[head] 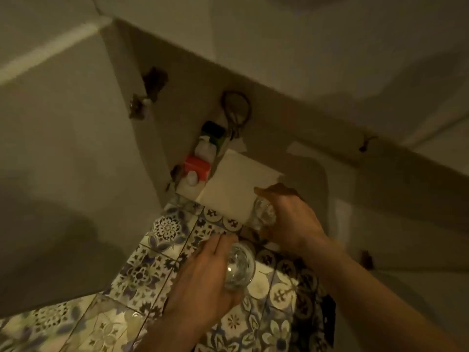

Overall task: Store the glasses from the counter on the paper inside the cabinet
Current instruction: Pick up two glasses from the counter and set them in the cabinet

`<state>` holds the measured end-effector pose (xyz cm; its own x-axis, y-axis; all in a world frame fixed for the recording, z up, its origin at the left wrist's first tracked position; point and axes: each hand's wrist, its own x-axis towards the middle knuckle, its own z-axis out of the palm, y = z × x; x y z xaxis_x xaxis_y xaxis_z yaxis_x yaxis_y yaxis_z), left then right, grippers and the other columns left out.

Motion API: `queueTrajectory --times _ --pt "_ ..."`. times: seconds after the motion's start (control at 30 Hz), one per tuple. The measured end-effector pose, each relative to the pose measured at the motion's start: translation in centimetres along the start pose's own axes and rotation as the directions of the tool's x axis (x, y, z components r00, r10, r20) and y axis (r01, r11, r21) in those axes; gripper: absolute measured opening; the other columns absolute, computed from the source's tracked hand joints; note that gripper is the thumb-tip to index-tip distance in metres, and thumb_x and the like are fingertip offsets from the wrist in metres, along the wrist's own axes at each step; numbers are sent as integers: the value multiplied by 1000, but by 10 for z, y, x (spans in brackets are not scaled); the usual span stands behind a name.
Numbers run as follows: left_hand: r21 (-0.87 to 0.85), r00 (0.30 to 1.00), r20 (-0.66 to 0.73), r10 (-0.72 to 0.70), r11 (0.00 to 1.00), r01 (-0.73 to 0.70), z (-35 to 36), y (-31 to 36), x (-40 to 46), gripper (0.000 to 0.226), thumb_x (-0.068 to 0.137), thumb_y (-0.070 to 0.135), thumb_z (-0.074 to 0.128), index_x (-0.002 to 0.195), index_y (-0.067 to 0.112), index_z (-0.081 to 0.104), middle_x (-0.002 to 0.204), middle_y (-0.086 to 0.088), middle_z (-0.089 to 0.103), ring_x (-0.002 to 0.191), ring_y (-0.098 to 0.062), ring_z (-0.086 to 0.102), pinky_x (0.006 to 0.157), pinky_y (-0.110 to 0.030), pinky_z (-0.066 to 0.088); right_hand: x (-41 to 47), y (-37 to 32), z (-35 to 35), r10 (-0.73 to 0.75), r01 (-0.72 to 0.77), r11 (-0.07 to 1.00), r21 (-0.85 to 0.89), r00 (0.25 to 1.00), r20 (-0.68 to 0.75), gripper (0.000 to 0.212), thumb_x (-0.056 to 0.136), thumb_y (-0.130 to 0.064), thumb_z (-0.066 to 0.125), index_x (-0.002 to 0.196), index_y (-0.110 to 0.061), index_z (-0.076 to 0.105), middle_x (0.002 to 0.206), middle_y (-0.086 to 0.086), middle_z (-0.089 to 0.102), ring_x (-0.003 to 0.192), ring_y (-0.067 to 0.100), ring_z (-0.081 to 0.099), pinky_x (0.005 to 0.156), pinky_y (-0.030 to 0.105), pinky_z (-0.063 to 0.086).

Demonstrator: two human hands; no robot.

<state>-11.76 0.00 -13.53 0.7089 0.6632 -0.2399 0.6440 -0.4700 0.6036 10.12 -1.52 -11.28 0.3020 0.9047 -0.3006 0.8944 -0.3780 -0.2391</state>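
Observation:
The open cabinet (291, 118) hangs above a patterned tile wall. A white sheet of paper (236, 184) lies on its shelf. My right hand (291, 219) is raised to the shelf's front edge and grips a clear glass (264, 212) at the paper's right side. Lower down, in front of the tiles, my left hand (203, 280) holds a second clear glass (238, 268) with its opening turned toward me. Whether the upper glass rests on the paper is unclear.
Left of the paper on the shelf stand a red and white carton (196, 167), a small white bottle (192, 177) and a dark green box (213, 132). A wire loop (236, 107) hangs behind. The open cabinet door (76, 148) is at left.

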Motion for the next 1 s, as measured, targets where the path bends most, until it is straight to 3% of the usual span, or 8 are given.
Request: queueTrajectory --times 0.13,0.27,0.4,0.5,0.73,0.83,0.9,1.0 --pt "2 999 -25 22 1000 -22 44 -46 67 97 61 45 84 137 40 25 137 15 39 116 -14 50 94 -34 46 63 37 64 112 -111 988 109 994 -2 93 73 -33 83 150 -47 33 152 -10 37 138 20 38 107 31 38" --pt "29 997 -57 49 998 -48 95 -78 131 90 61 49 84 128 37 26 130 12 42 114 -14 51 89 -29 43 119 78 113 117 -106 987 123 990 -83 91 71 -39 85 151 -37 40 151 -3 45 137 22 44 108 41 44" --pt "2 993 -86 81 997 -81 147 -105 193 87 63 39 81 138 29 38 130 8 48 115 -15 52 91 -23 40 173 120 151 97 -89 994 70 987 -127 90 73 -41 82 152 -32 39 150 0 45 136 26 44 109 39 39" --pt "-15 989 -83 120 992 -122 180 -117 247 79 70 35 79 138 29 39 130 8 46 114 -13 50 89 -19 35 214 147 171 99 -89 993 74 983 -152 89 73 -37 84 149 -27 40 147 3 48 134 28 46 104 39 39" --pt "67 971 -86 225 973 -220 233 -137 345 68 70 43 74 127 35 39 117 13 48 98 -6 49 88 -24 46 301 198 205 58 -61 998 -7 977 -205 64 72 -39 80 129 -23 55 128 0 57 117 24 56 96 39 49" --pt "53 974 -77 215 976 -211 249 -146 372 85 63 50 80 132 38 32 122 14 44 105 -10 49 93 -29 46 328 209 214 91 -90 996 16 974 -207 56 69 -39 79 119 -25 58 115 -2 62 104 23 62 81 35 52" --pt "30 976 -77 204 979 -202 256 -152 385 92 60 51 81 136 39 31 126 13 44 109 -12 49 93 -31 46 340 215 217 125 -119 992 42 975 -187 60 63 -43 81 115 -29 56 110 -7 61 99 19 61 72 29 45" --pt "41 975 -68 212 977 -210 264 -153 397 96 59 51 81 139 40 28 130 14 43 112 -12 49 94 -30 45 350 221 219 151 -141 988 70 973 -174 71 58 -42 84 121 -30 54 115 -8 61 104 19 60 74 26 39"
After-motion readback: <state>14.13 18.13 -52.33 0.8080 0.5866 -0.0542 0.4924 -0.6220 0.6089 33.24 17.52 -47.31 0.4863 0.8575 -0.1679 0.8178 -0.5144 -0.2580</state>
